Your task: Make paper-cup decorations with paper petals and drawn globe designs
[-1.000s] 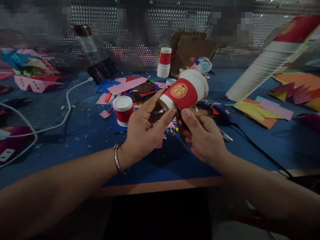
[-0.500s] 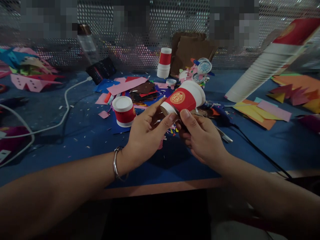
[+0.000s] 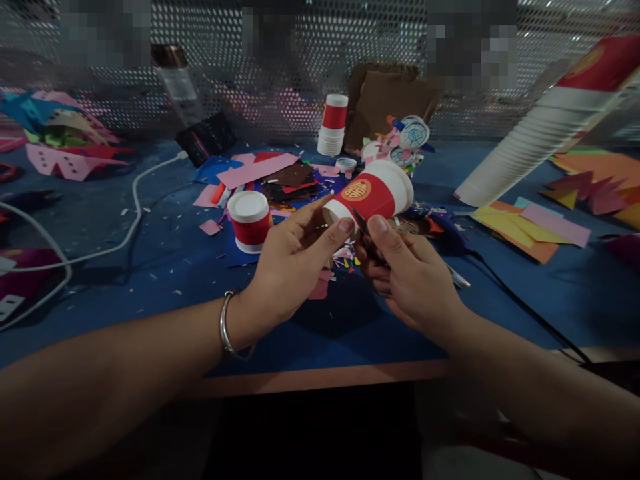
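My left hand (image 3: 300,257) is closed around the base end of a red and white paper cup (image 3: 377,193) with a gold emblem, which lies tilted in the air, its rim pointing right. In my right hand (image 3: 405,270) is a small pair of scissors (image 3: 358,219); its dark blade rests against the cup's side near the base, and the handles are hidden by my fingers. Whether the blade has cut into the wall I cannot tell. Left of my hands a second red and white cup (image 3: 251,230) stands upside down on the blue table (image 3: 165,320).
Paper scraps (image 3: 285,180) are heaped behind my hands. A long leaning stack of cups (image 3: 535,130) stands at right, near coloured paper sheets (image 3: 535,230). A glue gun (image 3: 445,233) trails a black cable, and a white cable (image 3: 131,220) runs across the left.
The scissors' blade shows more clearly against the cup, standing a little farther from the left thumb. The cup has turned slightly. The whole view has shifted a little.
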`<action>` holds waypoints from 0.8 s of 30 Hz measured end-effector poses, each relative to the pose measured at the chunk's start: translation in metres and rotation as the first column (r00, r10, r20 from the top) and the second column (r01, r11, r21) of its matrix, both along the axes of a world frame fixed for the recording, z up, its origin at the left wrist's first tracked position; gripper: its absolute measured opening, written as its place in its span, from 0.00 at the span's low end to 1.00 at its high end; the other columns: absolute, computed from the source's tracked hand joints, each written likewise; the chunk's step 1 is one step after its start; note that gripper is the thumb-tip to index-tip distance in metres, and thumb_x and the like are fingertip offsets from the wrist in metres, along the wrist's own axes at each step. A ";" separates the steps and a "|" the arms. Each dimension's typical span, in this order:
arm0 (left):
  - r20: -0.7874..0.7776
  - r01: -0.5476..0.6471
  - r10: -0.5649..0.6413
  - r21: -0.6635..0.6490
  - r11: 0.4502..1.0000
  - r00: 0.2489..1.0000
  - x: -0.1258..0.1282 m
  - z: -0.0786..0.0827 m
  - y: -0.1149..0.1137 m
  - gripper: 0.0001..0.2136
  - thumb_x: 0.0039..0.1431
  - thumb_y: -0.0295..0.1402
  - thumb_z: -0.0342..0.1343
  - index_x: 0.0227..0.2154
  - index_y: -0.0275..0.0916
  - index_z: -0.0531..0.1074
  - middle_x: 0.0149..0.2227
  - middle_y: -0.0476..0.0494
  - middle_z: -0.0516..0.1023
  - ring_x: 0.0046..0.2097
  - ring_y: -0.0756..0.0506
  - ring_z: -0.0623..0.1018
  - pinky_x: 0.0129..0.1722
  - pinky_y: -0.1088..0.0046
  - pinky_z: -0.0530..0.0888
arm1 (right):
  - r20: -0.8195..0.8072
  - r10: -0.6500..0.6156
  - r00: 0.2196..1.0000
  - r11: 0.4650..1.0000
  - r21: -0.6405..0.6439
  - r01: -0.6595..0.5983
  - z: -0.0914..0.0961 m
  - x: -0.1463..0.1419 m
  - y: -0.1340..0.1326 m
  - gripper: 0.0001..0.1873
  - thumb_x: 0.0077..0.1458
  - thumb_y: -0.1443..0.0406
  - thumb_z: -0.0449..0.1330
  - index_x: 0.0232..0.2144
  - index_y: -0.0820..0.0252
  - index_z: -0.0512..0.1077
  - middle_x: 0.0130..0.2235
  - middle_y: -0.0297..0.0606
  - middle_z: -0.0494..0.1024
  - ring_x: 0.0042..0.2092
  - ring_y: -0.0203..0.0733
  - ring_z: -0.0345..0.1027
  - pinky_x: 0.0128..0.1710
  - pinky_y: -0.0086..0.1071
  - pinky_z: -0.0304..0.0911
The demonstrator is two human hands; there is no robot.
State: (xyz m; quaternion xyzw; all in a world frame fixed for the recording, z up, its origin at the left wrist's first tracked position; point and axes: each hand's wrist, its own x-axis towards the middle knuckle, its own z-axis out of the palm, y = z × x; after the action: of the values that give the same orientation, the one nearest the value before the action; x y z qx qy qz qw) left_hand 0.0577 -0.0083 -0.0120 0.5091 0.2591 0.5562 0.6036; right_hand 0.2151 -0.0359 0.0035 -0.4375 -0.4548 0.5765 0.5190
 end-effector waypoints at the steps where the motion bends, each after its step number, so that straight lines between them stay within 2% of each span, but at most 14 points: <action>1: -0.005 -0.001 0.002 0.001 1.000 1.000 0.000 0.000 0.001 0.24 0.57 0.45 0.76 0.54 0.43 0.81 0.57 0.40 0.86 0.57 0.36 0.84 0.59 0.54 0.82 | 0.002 0.003 1.000 1.000 0.005 -0.003 0.000 0.000 0.000 0.31 0.50 0.40 0.75 0.25 0.58 0.69 0.24 0.27 0.63 0.21 0.25 0.45 0.17 0.25 0.35; 5: -0.008 0.011 -0.011 0.002 1.000 1.000 -0.001 -0.001 0.002 0.22 0.59 0.45 0.74 0.54 0.44 0.81 0.57 0.41 0.86 0.57 0.37 0.84 0.57 0.56 0.84 | 0.014 0.006 1.000 1.000 0.020 -0.006 -0.001 0.001 0.000 0.32 0.50 0.39 0.74 0.25 0.58 0.69 0.24 0.26 0.61 0.21 0.25 0.43 0.17 0.25 0.35; 11: -0.003 -0.027 0.027 0.035 0.999 1.000 0.002 -0.001 -0.005 0.24 0.61 0.45 0.73 0.56 0.41 0.80 0.59 0.39 0.84 0.62 0.34 0.82 0.63 0.53 0.80 | 0.058 -0.039 0.998 0.997 0.063 0.035 -0.001 0.000 -0.002 0.33 0.48 0.38 0.75 0.26 0.58 0.70 0.25 0.28 0.64 0.21 0.26 0.48 0.17 0.25 0.38; 17: -0.045 -0.076 0.082 0.131 0.988 0.996 0.002 -0.002 -0.013 0.21 0.68 0.40 0.67 0.60 0.40 0.76 0.62 0.37 0.82 0.62 0.37 0.82 0.65 0.55 0.79 | 0.175 -0.076 0.982 0.990 0.127 0.053 -0.006 0.004 -0.005 0.33 0.53 0.37 0.71 0.25 0.57 0.68 0.21 0.27 0.61 0.21 0.28 0.50 0.16 0.25 0.43; 24: -0.134 -0.104 0.141 0.253 0.962 0.981 -0.004 0.003 -0.009 0.22 0.69 0.38 0.66 0.61 0.38 0.74 0.61 0.36 0.83 0.62 0.40 0.82 0.63 0.62 0.80 | 0.157 -0.077 0.985 0.985 0.167 0.050 -0.007 0.004 -0.003 0.31 0.55 0.38 0.71 0.25 0.57 0.70 0.21 0.26 0.60 0.21 0.28 0.48 0.16 0.26 0.42</action>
State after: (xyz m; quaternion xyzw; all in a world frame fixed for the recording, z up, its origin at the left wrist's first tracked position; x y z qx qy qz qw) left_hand 0.0539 -0.0176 -0.0092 0.6031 0.2647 0.5801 0.4793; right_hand 0.2187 -0.0387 -0.0037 -0.4537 -0.5268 0.4830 0.5323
